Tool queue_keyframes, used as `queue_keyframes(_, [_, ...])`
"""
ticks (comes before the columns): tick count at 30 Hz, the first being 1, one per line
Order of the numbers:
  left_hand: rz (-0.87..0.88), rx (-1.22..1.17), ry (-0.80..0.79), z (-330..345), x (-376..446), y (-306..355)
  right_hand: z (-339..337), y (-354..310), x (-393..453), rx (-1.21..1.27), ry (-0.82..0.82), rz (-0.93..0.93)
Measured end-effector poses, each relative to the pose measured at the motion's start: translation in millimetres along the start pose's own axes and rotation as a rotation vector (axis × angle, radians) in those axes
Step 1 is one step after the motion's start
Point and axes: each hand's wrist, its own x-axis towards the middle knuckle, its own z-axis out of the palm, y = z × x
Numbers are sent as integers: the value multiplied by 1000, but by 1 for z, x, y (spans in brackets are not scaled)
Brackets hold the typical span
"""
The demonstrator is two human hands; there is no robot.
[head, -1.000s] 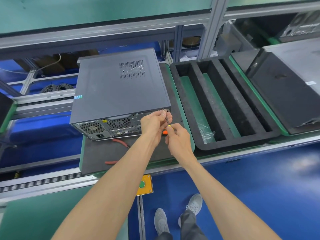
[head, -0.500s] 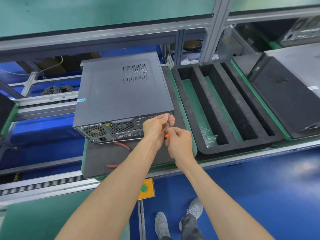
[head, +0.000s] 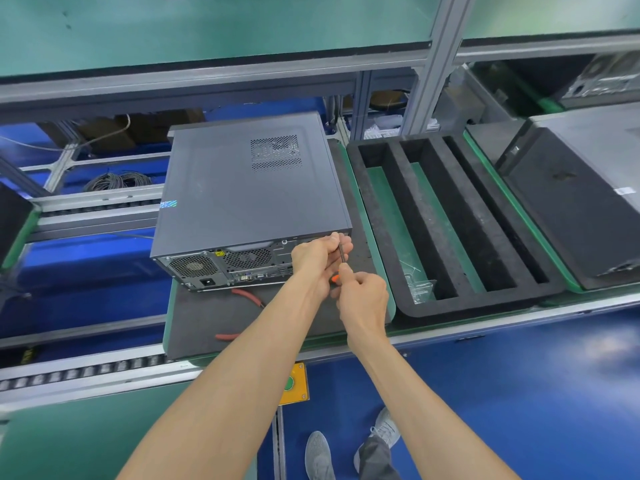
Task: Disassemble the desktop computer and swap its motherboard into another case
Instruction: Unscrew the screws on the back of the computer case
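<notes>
Lying flat on a dark mat (head: pixel 221 317), the computer (head: pixel 242 188) is seen with its rear panel turned toward the person and its grey side cover uppermost. A screwdriver (head: pixel 341 258) is held at the rear panel's upper right corner; only a short run of its metal shaft and a sliver of orange handle can be seen, and its tip and the screw are hidden behind the fingers. The left hand (head: pixel 317 259) is curled around the shaft close to the case, while the right hand (head: pixel 363 296) is closed around the handle just below. Red-handled pliers (head: pixel 247 296) lie on the mat below the rear panel, partly covered by the left forearm, so that the jaws cannot be made out. Just right of the mat, a black foam tray (head: pixel 384 209) with long slots is set on a green board, and a clear plastic item (head: pixel 420 287), hard to identify, lies in its near left slot. Another case (head: pixel 575 202) is cut off at the right edge. Grey shoes (head: pixel 320 455) are visible on the blue floor below.
</notes>
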Motion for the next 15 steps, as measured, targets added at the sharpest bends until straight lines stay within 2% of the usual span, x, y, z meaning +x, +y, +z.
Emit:
queue_keyframes(3, [-6, -11, -4, 0, 1, 1, 1, -2, -1, 51, -42, 44])
queue_keyframes(8, [-21, 13, -8, -1, 1, 1, -3, -11, 3, 137, -72, 219])
queue_keyframes(13, [-17, -14, -16, -1, -1, 2, -3, -7, -2, 46, -38, 57])
queue_keyframes(15, [-15, -33, -27, 0, -4, 1, -3, -7, -3, 68, -39, 60])
